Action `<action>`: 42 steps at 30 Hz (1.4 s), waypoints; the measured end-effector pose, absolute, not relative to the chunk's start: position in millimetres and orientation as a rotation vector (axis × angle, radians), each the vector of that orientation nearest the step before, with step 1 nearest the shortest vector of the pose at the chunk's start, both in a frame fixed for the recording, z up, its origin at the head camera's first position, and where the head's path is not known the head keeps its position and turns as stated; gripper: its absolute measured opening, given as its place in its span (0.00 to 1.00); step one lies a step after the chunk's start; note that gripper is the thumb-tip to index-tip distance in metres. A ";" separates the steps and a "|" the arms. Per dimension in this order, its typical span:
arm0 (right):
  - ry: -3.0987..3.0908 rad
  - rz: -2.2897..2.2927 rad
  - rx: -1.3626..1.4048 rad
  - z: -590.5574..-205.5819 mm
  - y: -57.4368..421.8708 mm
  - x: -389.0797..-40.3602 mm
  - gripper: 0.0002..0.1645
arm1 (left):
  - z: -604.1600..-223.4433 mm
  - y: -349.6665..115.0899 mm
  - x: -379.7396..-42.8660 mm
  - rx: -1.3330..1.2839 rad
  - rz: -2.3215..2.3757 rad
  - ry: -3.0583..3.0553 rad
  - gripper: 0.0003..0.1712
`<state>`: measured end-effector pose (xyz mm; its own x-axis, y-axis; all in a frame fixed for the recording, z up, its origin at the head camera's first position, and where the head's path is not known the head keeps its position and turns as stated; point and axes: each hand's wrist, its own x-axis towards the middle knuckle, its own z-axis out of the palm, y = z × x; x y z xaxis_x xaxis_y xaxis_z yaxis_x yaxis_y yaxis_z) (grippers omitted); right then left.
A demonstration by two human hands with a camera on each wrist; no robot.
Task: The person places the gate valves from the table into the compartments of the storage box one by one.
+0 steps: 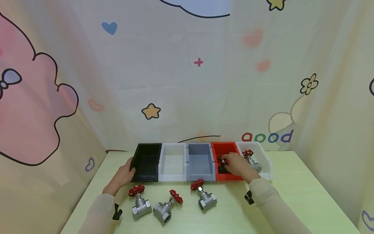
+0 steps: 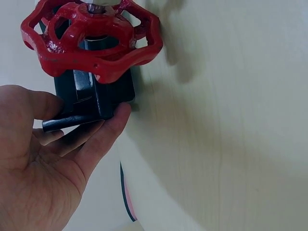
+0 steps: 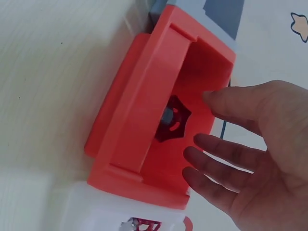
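At the left end of the row, my left hand (image 1: pixel 124 173) grips the outer side of the black bin (image 1: pixel 145 166), thumb on its rim and fingers along the outside. My right hand (image 1: pixel 235 162) reaches over the red bin (image 1: pixel 225 148), fingers apart and holding nothing in the right wrist view. Inside that bin lies a valve with a dark body (image 1: pixel 222 168); its dark red handwheel (image 3: pixel 180 120) shows just beyond the fingertips, the body hidden by the bin wall. A red handwheel (image 2: pixel 98 60) looms near the left hand in the left wrist view.
Three silver valves with red handwheels, a left one (image 1: pixel 141 206), a middle one (image 1: pixel 163 211) and a right one (image 1: pixel 206 200), lie before the bins. Another valve (image 1: pixel 253 165) is in the right-end white bin (image 1: pixel 267 162). A white bin (image 1: pixel 173 177) and a grey bin (image 1: pixel 201 177) stand between.
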<state>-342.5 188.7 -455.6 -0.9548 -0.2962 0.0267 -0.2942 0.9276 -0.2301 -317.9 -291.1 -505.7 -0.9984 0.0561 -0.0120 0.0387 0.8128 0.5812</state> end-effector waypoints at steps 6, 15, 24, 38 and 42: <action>3.091 -0.377 -0.452 -447.4 190.2 -333.6 0.26 | -506.3 -290.9 -317.8 0.073 0.941 2.967 0.36; 3.145 -0.361 -0.468 -436.6 192.6 -319.8 0.27 | -506.2 -291.9 -320.3 0.079 0.951 2.964 0.35; 3.190 -0.357 -0.544 -427.1 193.8 -308.8 0.27 | -509.2 -294.3 -319.3 0.083 0.959 2.962 0.34; 3.228 -0.366 -0.667 -411.9 178.9 -278.7 0.27 | -507.6 -293.7 -317.8 0.088 0.959 2.964 0.34; 3.250 -0.371 -0.719 -411.0 175.2 -271.5 0.27 | -507.3 -293.2 -317.5 0.084 0.963 2.960 0.34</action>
